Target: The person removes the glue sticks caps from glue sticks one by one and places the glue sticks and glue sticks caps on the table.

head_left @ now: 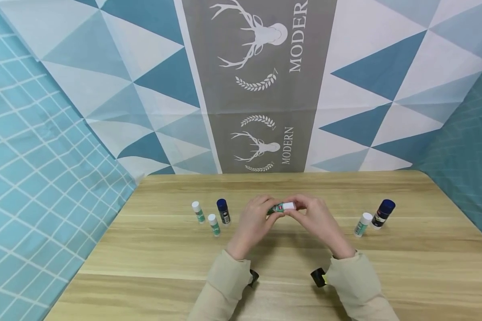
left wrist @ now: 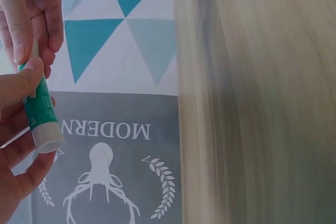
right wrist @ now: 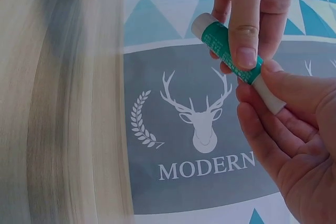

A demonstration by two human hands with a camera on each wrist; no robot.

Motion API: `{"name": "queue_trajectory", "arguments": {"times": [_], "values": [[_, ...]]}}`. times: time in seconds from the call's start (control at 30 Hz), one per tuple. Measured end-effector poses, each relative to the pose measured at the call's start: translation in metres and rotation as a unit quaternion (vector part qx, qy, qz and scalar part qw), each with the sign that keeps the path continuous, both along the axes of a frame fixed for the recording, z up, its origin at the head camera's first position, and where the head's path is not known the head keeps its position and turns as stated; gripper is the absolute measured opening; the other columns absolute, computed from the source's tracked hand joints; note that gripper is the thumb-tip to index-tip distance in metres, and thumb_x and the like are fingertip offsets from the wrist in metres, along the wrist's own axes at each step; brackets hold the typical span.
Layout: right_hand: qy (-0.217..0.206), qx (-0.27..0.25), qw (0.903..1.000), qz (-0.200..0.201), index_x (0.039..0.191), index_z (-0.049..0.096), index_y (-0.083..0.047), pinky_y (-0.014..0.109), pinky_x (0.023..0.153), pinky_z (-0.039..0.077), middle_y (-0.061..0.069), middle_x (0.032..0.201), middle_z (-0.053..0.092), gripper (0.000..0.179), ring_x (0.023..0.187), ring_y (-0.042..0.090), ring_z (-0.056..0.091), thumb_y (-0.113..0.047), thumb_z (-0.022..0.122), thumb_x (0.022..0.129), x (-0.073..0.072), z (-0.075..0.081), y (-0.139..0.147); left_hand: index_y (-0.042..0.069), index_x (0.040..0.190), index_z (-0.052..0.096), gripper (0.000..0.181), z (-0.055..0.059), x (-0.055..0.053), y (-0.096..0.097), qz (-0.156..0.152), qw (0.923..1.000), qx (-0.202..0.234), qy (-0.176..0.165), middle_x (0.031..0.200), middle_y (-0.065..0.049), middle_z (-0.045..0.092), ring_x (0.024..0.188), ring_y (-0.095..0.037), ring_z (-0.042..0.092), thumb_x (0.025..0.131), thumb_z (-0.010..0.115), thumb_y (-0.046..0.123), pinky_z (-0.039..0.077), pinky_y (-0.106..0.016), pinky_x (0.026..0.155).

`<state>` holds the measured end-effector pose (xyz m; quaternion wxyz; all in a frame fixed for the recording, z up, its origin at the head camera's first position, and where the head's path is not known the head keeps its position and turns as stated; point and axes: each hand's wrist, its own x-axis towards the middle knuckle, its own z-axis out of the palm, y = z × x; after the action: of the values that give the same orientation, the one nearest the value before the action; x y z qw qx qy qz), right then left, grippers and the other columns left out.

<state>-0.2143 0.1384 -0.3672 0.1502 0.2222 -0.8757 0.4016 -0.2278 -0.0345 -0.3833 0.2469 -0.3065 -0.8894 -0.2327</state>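
A green glue stick with a white cap is held between both hands above the wooden table. My left hand grips its green body; in the left wrist view the left thumb lies along the label, and the white base sticks out below. At the other end, my right hand pinches the white cap between thumb and fingers. The cap sits against the green tube. In the right wrist view, the left hand reaches in from the top and the right hand from the right.
Left on the table stand two small green glue sticks, one farther back and one nearer, beside a navy-capped tube. Right of the hands, another green glue stick stands by a larger navy-capped tube. Patterned cloth hangs behind.
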Motion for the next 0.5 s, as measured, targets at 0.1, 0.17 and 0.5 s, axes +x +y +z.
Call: {"name": "queue_trajectory", "arguments": {"times": [0.1,0.17,0.5], "values": [[-0.002,0.001,1.0,0.005,0.096,0.067,-0.009,0.038,0.071,0.054,0.0,0.083,0.067,0.018,0.081,0.019,0.065,-0.014,0.069,0.079,-0.0002,-0.0001,0.0009,0.011,0.102,0.067,0.028,0.0006,-0.0003,-0.0007,-0.006,0.9999,-0.009,-0.004,0.093,0.003,0.063,0.085,-0.009,0.057,0.082,0.066,0.03,0.048,-0.024,0.075],[0.0,0.003,1.0,0.007,0.096,0.067,-0.009,0.038,0.071,0.053,0.0,0.084,0.067,0.018,0.081,0.018,0.065,-0.014,0.068,0.08,-0.0004,-0.0001,0.0015,0.011,0.103,0.067,0.028,0.0011,-0.0001,-0.0009,-0.008,0.9998,-0.014,-0.008,0.094,0.003,0.063,0.085,-0.009,0.057,0.083,0.065,0.03,0.048,-0.023,0.074],[0.028,0.011,0.9994,0.016,0.096,0.065,-0.007,0.036,0.073,0.053,0.002,0.085,0.066,0.017,0.083,0.018,0.064,-0.009,0.068,0.079,-0.0007,0.0003,0.0029,0.012,0.104,0.064,0.025,0.0005,-0.0002,0.0001,-0.009,0.9993,-0.03,-0.022,0.095,0.003,0.063,0.085,-0.01,0.057,0.087,0.06,0.03,0.048,-0.025,0.074]]}}
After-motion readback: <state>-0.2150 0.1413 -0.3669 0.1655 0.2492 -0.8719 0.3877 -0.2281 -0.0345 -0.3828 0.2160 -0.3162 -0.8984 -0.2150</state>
